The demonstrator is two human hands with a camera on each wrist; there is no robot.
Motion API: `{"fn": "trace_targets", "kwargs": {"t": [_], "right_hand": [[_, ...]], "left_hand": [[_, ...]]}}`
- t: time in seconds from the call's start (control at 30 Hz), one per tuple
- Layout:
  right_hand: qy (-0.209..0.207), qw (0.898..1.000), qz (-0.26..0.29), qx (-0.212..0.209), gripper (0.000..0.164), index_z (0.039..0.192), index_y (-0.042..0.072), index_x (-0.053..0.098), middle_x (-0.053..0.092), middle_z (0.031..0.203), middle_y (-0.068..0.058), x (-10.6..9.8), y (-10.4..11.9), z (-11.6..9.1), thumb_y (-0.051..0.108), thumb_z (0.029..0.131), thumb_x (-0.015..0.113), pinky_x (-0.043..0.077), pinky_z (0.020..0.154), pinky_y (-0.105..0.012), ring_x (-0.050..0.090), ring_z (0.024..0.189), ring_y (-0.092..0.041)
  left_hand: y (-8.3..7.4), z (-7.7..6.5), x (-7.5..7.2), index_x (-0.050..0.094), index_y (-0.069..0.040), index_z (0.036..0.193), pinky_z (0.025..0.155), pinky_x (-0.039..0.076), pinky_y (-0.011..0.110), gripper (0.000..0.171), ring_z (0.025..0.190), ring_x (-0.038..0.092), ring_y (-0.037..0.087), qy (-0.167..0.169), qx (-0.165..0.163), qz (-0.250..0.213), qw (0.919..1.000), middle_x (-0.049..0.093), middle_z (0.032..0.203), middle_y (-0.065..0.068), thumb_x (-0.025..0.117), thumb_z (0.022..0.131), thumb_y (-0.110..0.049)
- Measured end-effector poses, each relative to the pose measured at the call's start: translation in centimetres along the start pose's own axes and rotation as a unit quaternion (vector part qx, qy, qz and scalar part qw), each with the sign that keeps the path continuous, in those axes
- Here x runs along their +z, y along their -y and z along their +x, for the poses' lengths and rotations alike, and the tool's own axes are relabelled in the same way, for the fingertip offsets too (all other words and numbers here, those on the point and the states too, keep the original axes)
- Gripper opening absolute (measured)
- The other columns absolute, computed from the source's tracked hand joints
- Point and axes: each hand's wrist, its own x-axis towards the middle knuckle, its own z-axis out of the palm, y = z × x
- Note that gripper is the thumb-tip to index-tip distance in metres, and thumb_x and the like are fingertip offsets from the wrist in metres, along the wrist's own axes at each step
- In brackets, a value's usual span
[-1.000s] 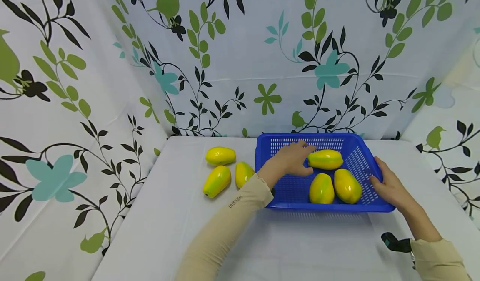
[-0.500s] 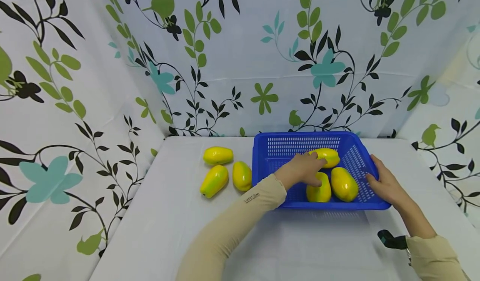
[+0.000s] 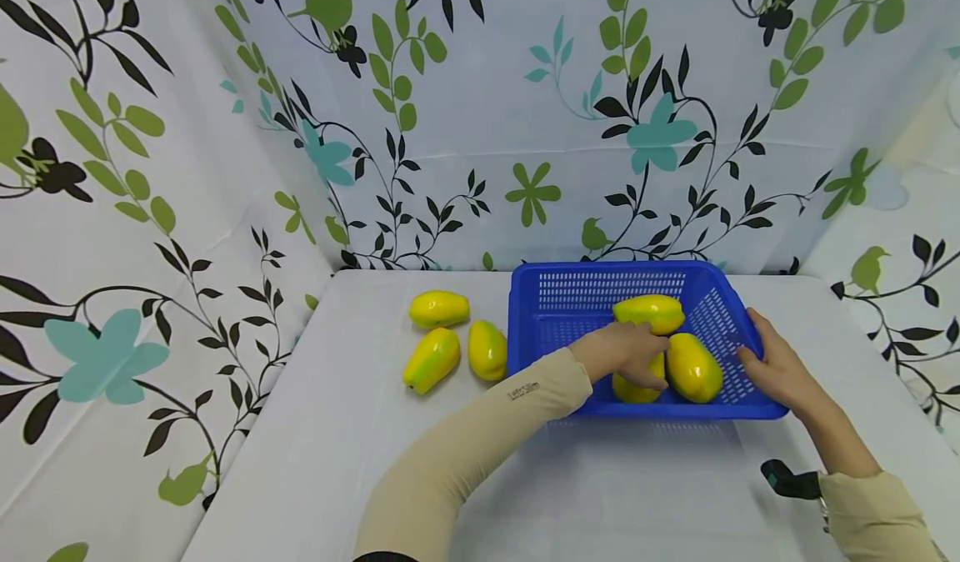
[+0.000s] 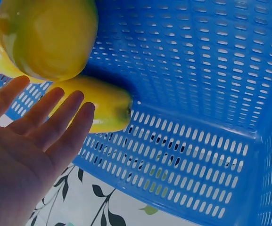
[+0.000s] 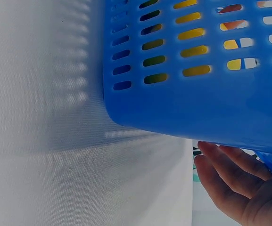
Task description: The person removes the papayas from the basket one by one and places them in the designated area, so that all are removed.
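A blue plastic basket holds three yellow-green papayas: one at the back, one on the right and one at the front left. My left hand is inside the basket, over the front-left papaya and partly hiding it. In the left wrist view its fingers are extended and spread, close to the papayas. My right hand grips the basket's right rim, thumb on the inner side; in the right wrist view its fingers lie along the outside of the basket wall.
Three more papayas lie left of the basket on the white table: one at the back, one in front and one near the basket. A leaf-patterned curtain hangs behind and at both sides.
My left hand has moved right and toward me, from the basket's left-middle area to over the front-left papaya. The right hand stays on the rim, and the papayas lie where they were.
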Motion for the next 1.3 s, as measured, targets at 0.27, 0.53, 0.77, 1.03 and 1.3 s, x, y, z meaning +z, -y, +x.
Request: {"fn": "trace_targets", "kwargs": {"t": [0.27,0.53,0.77,1.03,1.3], "right_hand": [[0.001,1.000,0.007,-0.001,0.067,0.150,-0.014,-0.003,0.012,0.144,-0.050,-0.1,0.0,-0.1,0.006,0.101,0.038,0.021,0.098,-0.077,0.020,0.128,-0.070],[0.005,1.000,0.006,0.000,0.068,0.151,-0.013,-0.003,0.011,0.146,-0.049,-0.1,0.1,0.2,0.007,0.101,0.039,0.021,0.098,-0.077,0.019,0.129,-0.069],[0.001,1.000,0.003,0.009,0.068,0.151,-0.013,-0.003,0.012,0.146,-0.049,-0.1,0.0,0.1,0.007,0.101,0.039,0.023,0.097,-0.077,0.020,0.128,-0.069],[0.000,1.000,0.002,0.002,0.067,0.150,-0.014,-0.002,0.013,0.145,-0.049,-0.1,-0.1,0.1,0.007,0.101,0.038,0.020,0.099,-0.077,0.021,0.127,-0.069],[0.001,1.000,0.003,0.002,0.068,0.150,-0.013,-0.003,0.013,0.144,-0.050,-0.2,-0.2,0.1,0.007,0.101,0.039,0.022,0.095,-0.079,0.021,0.125,-0.071]], "left_hand": [[-0.3,0.4,0.4,0.030,-0.035,0.154,0.107,0.037,0.028,0.073,0.127,0.041,0.010,0.031,0.010,-0.029,0.9991,0.032,0.152,-0.005,0.054,0.092,-0.062],[-0.9,1.0,0.8,0.026,-0.031,0.156,0.108,0.035,0.026,0.075,0.132,0.039,0.012,0.043,0.018,-0.040,0.9981,0.025,0.156,-0.002,0.058,0.093,-0.054],[-1.3,1.4,0.6,0.026,-0.029,0.156,0.103,0.039,0.025,0.074,0.124,0.043,0.011,0.057,0.024,-0.038,0.9973,0.023,0.158,0.000,0.061,0.093,-0.046],[-1.0,0.8,0.4,0.032,-0.031,0.153,0.099,0.041,0.025,0.069,0.115,0.045,0.013,0.042,0.029,-0.018,0.9985,0.029,0.153,-0.002,0.063,0.093,-0.043],[1.1,-0.3,-0.6,0.029,-0.031,0.155,0.103,0.041,0.027,0.080,0.121,0.045,0.014,0.007,0.017,-0.019,0.9996,0.029,0.152,-0.001,0.068,0.088,-0.049]]}}
